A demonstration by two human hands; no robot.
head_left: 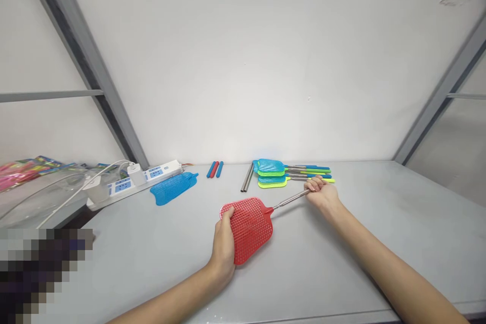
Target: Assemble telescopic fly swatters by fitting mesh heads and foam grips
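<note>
A red fly swatter [251, 230] with a perforated head and a thin metal rod is held above the grey table between both hands. My left hand [223, 248] grips the left edge of the red head, thumb on top. Around the far end of the metal rod, my right hand [321, 193] is closed; its fingers hide that end. Behind the right hand lies a pile of fly swatters [272, 167] with blue and green heads. Left of that pile are bare metal rods [246, 178]. Short blue and red handle sleeves [215, 169] lie farther left.
A loose blue swatter head [172, 188] lies by a white power strip [129, 185] with plugged-in chargers and cables. Plastic-bagged colourful items [26, 174] are at the far left. The grey table [398, 233] meets a white wall, with metal frame posts at both sides.
</note>
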